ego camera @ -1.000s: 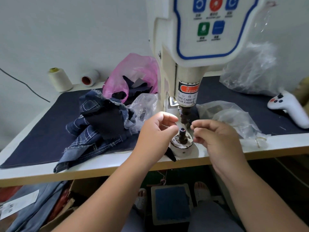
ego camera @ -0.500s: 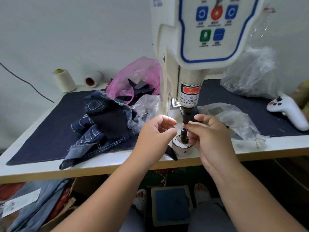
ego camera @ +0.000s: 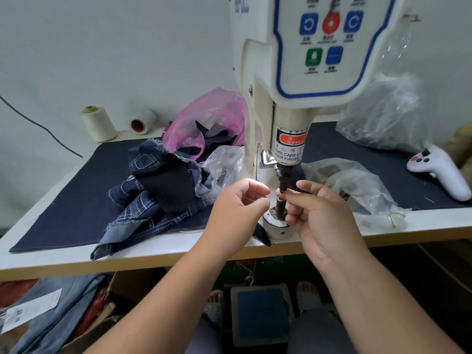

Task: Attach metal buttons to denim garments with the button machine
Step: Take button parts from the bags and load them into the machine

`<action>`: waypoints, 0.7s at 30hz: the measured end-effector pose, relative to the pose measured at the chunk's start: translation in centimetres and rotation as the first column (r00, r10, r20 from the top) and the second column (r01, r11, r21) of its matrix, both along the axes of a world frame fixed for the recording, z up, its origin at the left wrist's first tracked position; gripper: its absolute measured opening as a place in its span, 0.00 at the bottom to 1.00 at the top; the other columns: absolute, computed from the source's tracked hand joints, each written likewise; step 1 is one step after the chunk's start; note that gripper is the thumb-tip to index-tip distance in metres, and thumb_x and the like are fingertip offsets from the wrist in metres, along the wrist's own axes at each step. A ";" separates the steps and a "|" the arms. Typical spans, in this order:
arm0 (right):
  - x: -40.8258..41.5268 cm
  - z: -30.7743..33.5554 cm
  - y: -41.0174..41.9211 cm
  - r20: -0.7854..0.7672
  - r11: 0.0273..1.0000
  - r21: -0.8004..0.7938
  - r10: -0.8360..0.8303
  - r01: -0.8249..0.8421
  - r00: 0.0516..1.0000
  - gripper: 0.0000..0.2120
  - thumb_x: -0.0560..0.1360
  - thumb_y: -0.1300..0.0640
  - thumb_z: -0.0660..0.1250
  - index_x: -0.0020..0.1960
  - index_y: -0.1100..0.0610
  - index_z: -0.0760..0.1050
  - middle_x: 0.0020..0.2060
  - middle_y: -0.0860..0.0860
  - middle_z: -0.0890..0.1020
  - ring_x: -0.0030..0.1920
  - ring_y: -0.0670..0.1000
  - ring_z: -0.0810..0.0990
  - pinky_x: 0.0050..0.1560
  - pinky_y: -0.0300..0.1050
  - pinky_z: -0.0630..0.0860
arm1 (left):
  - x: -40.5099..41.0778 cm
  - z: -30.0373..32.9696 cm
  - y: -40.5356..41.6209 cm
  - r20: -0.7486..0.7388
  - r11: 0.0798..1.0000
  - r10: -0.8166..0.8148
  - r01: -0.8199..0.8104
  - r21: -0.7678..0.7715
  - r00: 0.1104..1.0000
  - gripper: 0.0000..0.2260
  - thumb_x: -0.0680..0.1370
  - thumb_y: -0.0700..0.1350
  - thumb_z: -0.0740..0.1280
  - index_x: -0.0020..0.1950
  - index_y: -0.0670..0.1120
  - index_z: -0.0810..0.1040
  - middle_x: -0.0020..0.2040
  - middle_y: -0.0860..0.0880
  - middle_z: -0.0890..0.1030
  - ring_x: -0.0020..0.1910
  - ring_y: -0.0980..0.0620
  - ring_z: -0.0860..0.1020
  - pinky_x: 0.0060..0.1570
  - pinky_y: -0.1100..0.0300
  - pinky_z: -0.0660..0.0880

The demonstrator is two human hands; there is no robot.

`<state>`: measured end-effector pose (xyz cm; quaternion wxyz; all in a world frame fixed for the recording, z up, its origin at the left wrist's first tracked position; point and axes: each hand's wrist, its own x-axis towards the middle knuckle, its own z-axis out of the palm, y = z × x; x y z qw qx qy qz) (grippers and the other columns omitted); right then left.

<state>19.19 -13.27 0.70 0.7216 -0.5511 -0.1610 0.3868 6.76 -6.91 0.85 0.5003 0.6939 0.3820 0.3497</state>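
Fingertips of our right hand pinch sth tiny at the upper punch of the button machine, right above the lower die near the table's front edge. Probably a metal button part, but it's too small to tell for sure. Our left hand sits just beside the die, fingers curled w/ thumb near index tip; can't tell if it holds anything.

Denim garments lie heaped on the dark cloth, left of the machine, mid-table; none under the punch yet. Clear bags sit either side of the column, one maybe w/ more button parts.

Handling, as we judge it: button parts are light, hard, smooth, so easy to drop; pinch by the rim w/ fingertips only. Denim is soft but thick, floppy; hold it flat w/ both hands near the spot to be pressed, fingers off the die. Foot pedal waits below the table.
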 end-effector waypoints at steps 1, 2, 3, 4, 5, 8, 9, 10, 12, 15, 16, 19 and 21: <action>-0.1 0.1 -0.2 -0.047 1.000 0.013 -0.003 0.003 0.999 0.14 0.71 0.67 0.75 0.50 0.53 0.76 0.34 0.54 0.84 0.25 0.44 0.78 0.26 0.38 0.73 | 0.0 0.0 0.0 -0.001 1.000 0.002 -0.002 -0.002 1.000 0.07 0.76 0.39 0.69 0.46 0.51 0.81 0.44 0.46 0.83 0.37 0.60 0.77 0.42 0.63 0.77; -0.2 0.3 -0.4 -0.101 1.000 0.030 -0.003 0.006 0.995 0.14 0.71 0.68 0.74 0.50 0.54 0.76 0.35 0.55 0.84 0.24 0.45 0.77 0.24 0.37 0.73 | -0.1 0.0 0.0 -0.001 1.000 0.005 -0.005 -0.004 1.000 0.07 0.76 0.39 0.69 0.46 0.51 0.81 0.44 0.46 0.83 0.37 0.60 0.77 0.43 0.62 0.77; -0.4 0.4 -0.6 -0.158 0.999 0.045 0.004 0.003 0.987 0.14 0.71 0.69 0.73 0.50 0.55 0.76 0.33 0.55 0.83 0.23 0.45 0.76 0.23 0.37 0.72 | -0.1 0.0 -0.1 0.000 1.000 0.007 -0.007 -0.005 1.000 0.07 0.76 0.38 0.69 0.46 0.51 0.81 0.43 0.46 0.83 0.37 0.60 0.77 0.43 0.62 0.77; -0.5 0.5 -0.8 -0.207 0.999 0.054 0.012 -0.001 0.978 0.14 0.71 0.70 0.73 0.50 0.56 0.77 0.30 0.53 0.81 0.23 0.45 0.76 0.23 0.37 0.72 | -0.1 0.1 -0.1 0.002 1.000 0.006 -0.006 -0.005 1.000 0.07 0.76 0.38 0.69 0.46 0.50 0.81 0.43 0.47 0.83 0.37 0.60 0.77 0.43 0.62 0.77; -0.7 0.5 -0.9 -0.242 0.999 0.054 0.017 -0.004 0.970 0.14 0.70 0.71 0.73 0.49 0.56 0.77 0.28 0.52 0.80 0.22 0.45 0.75 0.22 0.37 0.72 | 0.0 0.1 -0.1 0.005 1.000 0.003 -0.003 -0.004 1.000 0.07 0.76 0.38 0.69 0.46 0.50 0.81 0.42 0.47 0.83 0.37 0.61 0.77 0.43 0.62 0.77; -0.9 0.8 -1.0 -0.314 0.998 0.056 0.037 -0.021 0.949 0.11 0.71 0.72 0.71 0.47 0.57 0.77 0.37 0.58 0.81 0.22 0.45 0.75 0.22 0.37 0.71 | 0.1 0.2 -0.3 0.007 1.000 -0.008 0.008 0.002 1.000 0.07 0.76 0.38 0.69 0.46 0.50 0.81 0.42 0.48 0.83 0.37 0.61 0.77 0.43 0.64 0.77; -0.9 0.8 -1.1 -0.333 0.997 0.064 0.052 -0.032 0.941 0.11 0.72 0.72 0.69 0.47 0.57 0.77 0.41 0.61 0.82 0.22 0.46 0.75 0.22 0.37 0.71 | 0.1 0.2 -0.4 0.007 1.000 -0.011 0.011 0.003 1.000 0.07 0.76 0.38 0.69 0.47 0.50 0.81 0.42 0.47 0.83 0.37 0.61 0.77 0.43 0.63 0.77; -0.9 0.9 -1.2 -0.349 0.997 0.073 0.064 -0.041 0.935 0.10 0.73 0.72 0.68 0.46 0.58 0.77 0.44 0.63 0.83 0.21 0.46 0.75 0.22 0.36 0.71 | 0.1 0.2 -0.4 0.007 1.000 -0.013 0.013 0.005 1.000 0.06 0.76 0.38 0.69 0.47 0.50 0.81 0.43 0.47 0.83 0.37 0.61 0.77 0.43 0.63 0.77; -0.9 0.9 -1.4 -0.367 0.995 0.089 0.079 -0.049 0.927 0.10 0.74 0.72 0.66 0.46 0.58 0.77 0.45 0.63 0.85 0.22 0.45 0.74 0.22 0.36 0.71 | 0.0 0.3 -0.5 0.004 1.000 -0.016 0.016 0.008 1.000 0.06 0.76 0.38 0.69 0.47 0.50 0.81 0.43 0.47 0.83 0.37 0.61 0.77 0.43 0.63 0.77; -1.0 1.0 -1.5 -0.386 0.993 0.102 0.088 -0.052 0.918 0.10 0.74 0.72 0.64 0.46 0.58 0.76 0.42 0.62 0.86 0.22 0.45 0.74 0.22 0.37 0.72 | -0.3 0.3 -0.5 -0.007 1.000 -0.008 0.008 0.006 1.000 0.07 0.77 0.39 0.69 0.47 0.50 0.81 0.44 0.47 0.83 0.38 0.60 0.78 0.44 0.63 0.78; -1.0 1.1 -1.5 -0.395 0.993 0.103 0.087 -0.050 0.914 0.10 0.74 0.72 0.64 0.46 0.59 0.76 0.42 0.61 0.86 0.22 0.45 0.74 0.22 0.37 0.72 | -0.3 0.3 -0.5 -0.014 1.000 -0.005 0.005 0.007 1.000 0.07 0.77 0.39 0.69 0.47 0.51 0.81 0.45 0.47 0.83 0.39 0.58 0.79 0.45 0.62 0.78; -1.1 1.1 -1.4 -0.417 0.995 0.093 0.077 -0.042 0.906 0.10 0.74 0.73 0.63 0.47 0.59 0.75 0.41 0.61 0.86 0.22 0.45 0.74 0.22 0.37 0.72 | -0.4 0.3 -0.6 -0.033 1.000 -0.003 0.003 0.011 0.999 0.07 0.77 0.39 0.69 0.47 0.51 0.81 0.45 0.46 0.83 0.43 0.52 0.80 0.48 0.58 0.79; -1.2 1.1 -1.3 -0.423 0.996 0.081 0.072 -0.041 0.903 0.10 0.74 0.73 0.63 0.48 0.59 0.75 0.40 0.61 0.86 0.22 0.45 0.75 0.22 0.36 0.71 | -0.4 0.4 -0.6 -0.030 1.000 -0.008 0.009 0.010 1.000 0.07 0.77 0.39 0.69 0.47 0.51 0.81 0.45 0.47 0.83 0.39 0.55 0.79 0.47 0.58 0.79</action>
